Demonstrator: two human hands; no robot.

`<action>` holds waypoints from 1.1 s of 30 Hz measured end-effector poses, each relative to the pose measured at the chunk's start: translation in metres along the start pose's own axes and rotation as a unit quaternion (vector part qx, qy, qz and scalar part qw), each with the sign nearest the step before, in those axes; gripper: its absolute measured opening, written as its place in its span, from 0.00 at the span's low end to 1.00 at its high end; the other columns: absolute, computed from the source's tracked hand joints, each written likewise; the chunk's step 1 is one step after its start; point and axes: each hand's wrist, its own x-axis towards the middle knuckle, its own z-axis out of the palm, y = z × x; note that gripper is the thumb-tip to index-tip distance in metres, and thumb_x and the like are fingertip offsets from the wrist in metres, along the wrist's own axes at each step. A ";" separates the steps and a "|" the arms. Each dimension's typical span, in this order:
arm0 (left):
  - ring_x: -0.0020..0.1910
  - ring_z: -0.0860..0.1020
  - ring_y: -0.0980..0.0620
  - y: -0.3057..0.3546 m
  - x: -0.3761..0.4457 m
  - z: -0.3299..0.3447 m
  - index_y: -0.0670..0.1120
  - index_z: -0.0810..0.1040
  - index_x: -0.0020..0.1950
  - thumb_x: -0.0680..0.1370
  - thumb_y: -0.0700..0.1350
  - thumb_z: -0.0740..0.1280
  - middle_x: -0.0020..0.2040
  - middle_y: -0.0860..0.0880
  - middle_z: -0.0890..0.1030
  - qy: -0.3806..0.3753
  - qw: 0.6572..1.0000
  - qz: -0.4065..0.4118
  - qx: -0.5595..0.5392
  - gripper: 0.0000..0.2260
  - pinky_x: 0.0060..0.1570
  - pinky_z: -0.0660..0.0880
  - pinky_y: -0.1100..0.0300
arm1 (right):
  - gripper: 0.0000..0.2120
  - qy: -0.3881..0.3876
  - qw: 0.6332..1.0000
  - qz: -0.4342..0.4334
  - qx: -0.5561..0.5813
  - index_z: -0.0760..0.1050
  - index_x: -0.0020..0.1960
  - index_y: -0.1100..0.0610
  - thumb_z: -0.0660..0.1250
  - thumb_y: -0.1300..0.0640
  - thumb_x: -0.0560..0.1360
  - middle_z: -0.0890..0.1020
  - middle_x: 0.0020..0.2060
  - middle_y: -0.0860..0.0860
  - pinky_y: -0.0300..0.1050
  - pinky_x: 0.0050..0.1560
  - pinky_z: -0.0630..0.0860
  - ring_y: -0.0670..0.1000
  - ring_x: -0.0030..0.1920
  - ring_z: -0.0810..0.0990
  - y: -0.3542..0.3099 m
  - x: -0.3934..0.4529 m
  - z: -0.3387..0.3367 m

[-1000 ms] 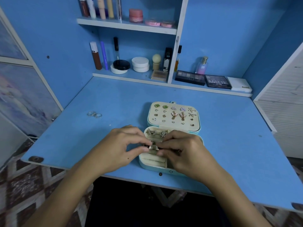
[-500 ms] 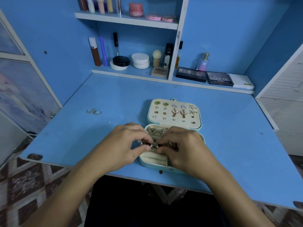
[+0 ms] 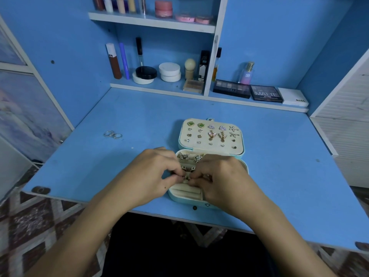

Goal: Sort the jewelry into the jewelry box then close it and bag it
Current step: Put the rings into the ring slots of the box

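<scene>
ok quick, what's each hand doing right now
Left hand: pinching a ring over the box.
Right hand: pinching the same ring.

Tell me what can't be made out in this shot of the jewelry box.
Head view only:
- The piece pinched between left hand and right hand: fingers cover it, too small to identify.
- The right half of the jewelry box tray: hidden under the right hand.
- The rings on the desk: too small to count.
</scene>
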 end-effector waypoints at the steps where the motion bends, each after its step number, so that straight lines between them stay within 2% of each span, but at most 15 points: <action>1: 0.44 0.75 0.59 0.001 0.001 0.001 0.50 0.85 0.41 0.72 0.48 0.72 0.40 0.57 0.81 0.000 1.000 -0.004 0.002 0.03 0.46 0.70 0.63 | 0.04 0.002 1.000 0.002 -0.007 0.82 0.35 0.48 0.76 0.56 0.65 0.78 0.35 0.41 0.36 0.29 0.68 0.44 0.32 0.74 -0.001 0.000 0.000; 2: 0.44 0.75 0.59 0.001 0.001 0.001 0.50 0.85 0.41 0.72 0.46 0.74 0.41 0.57 0.81 -0.001 1.000 -0.006 0.001 0.01 0.47 0.70 0.63 | 0.05 0.001 1.000 0.007 -0.012 0.82 0.35 0.48 0.77 0.56 0.65 0.79 0.36 0.42 0.40 0.28 0.70 0.46 0.32 0.75 -0.001 0.000 0.001; 5: 0.44 0.75 0.58 0.001 0.002 0.002 0.50 0.85 0.41 0.71 0.43 0.78 0.41 0.56 0.80 0.003 1.000 -0.029 -0.003 0.03 0.46 0.69 0.68 | 0.07 -0.006 0.999 0.024 -0.036 0.81 0.35 0.49 0.78 0.57 0.65 0.79 0.36 0.43 0.43 0.29 0.71 0.50 0.33 0.77 -0.003 0.001 0.001; 10: 0.43 0.76 0.57 0.004 0.004 0.000 0.52 0.86 0.43 0.72 0.45 0.78 0.39 0.55 0.81 -0.005 0.999 -0.051 -0.004 0.03 0.46 0.71 0.64 | 0.03 -0.061 0.996 0.055 -0.028 0.84 0.38 0.49 0.76 0.54 0.70 0.78 0.36 0.41 0.42 0.33 0.67 0.49 0.40 0.78 -0.005 0.005 -0.005; 13: 0.42 0.76 0.57 0.002 0.003 -0.002 0.54 0.86 0.42 0.71 0.45 0.78 0.36 0.56 0.80 -0.002 0.999 -0.042 0.002 0.04 0.45 0.70 0.65 | 0.03 -0.079 0.995 0.055 -0.035 0.84 0.40 0.49 0.74 0.52 0.72 0.78 0.37 0.41 0.43 0.36 0.71 0.48 0.39 0.77 -0.005 0.003 -0.008; 16: 0.40 0.76 0.58 0.003 0.001 -0.003 0.53 0.85 0.40 0.70 0.47 0.75 0.36 0.56 0.81 -0.002 1.000 -0.019 0.008 0.01 0.44 0.71 0.61 | 0.04 -0.067 0.997 0.043 -0.009 0.84 0.38 0.49 0.71 0.52 0.70 0.80 0.36 0.41 0.44 0.35 0.74 0.45 0.36 0.75 -0.004 0.000 -0.010; 19: 0.39 0.77 0.58 0.004 0.003 -0.002 0.52 0.86 0.39 0.69 0.49 0.71 0.37 0.56 0.82 -0.001 1.000 -0.012 0.014 0.04 0.44 0.72 0.60 | 0.09 -0.066 0.996 0.062 0.005 0.84 0.39 0.49 0.65 0.51 0.67 0.80 0.36 0.41 0.45 0.35 0.76 0.44 0.35 0.74 -0.005 -0.001 -0.011; 24: 0.41 0.77 0.61 0.003 0.004 -0.004 0.53 0.86 0.40 0.69 0.50 0.72 0.38 0.58 0.82 -0.007 1.000 -0.023 -0.011 0.04 0.45 0.72 0.65 | 0.15 -0.068 0.994 0.084 -0.001 0.85 0.43 0.47 0.60 0.50 0.66 0.81 0.37 0.40 0.42 0.35 0.73 0.43 0.34 0.70 -0.007 -0.001 -0.013; 28: 0.43 0.76 0.62 0.003 0.005 -0.008 0.54 0.86 0.40 0.70 0.54 0.72 0.38 0.59 0.82 -0.021 0.999 -0.030 -0.008 0.05 0.46 0.70 0.68 | 0.15 -0.072 0.994 0.087 0.012 0.85 0.42 0.48 0.59 0.52 0.66 0.75 0.32 0.38 0.38 0.34 0.66 0.39 0.31 0.69 -0.007 0.004 -0.013; 30: 0.45 0.77 0.61 0.003 0.006 -0.011 0.56 0.86 0.41 0.72 0.53 0.75 0.38 0.60 0.83 -0.024 0.999 -0.044 -0.012 0.03 0.48 0.71 0.65 | 0.15 -0.070 0.994 0.079 0.015 0.85 0.41 0.49 0.60 0.52 0.66 0.75 0.32 0.38 0.37 0.33 0.65 0.37 0.29 0.69 -0.007 0.005 -0.013; 33: 0.47 0.78 0.60 0.002 0.005 -0.018 0.57 0.86 0.43 0.73 0.53 0.75 0.40 0.61 0.83 -0.036 0.996 -0.071 -0.030 0.01 0.50 0.74 0.61 | 0.13 -0.058 0.996 0.068 0.024 0.84 0.40 0.50 0.60 0.54 0.67 0.80 0.32 0.40 0.37 0.33 0.66 0.39 0.28 0.70 -0.008 0.010 -0.015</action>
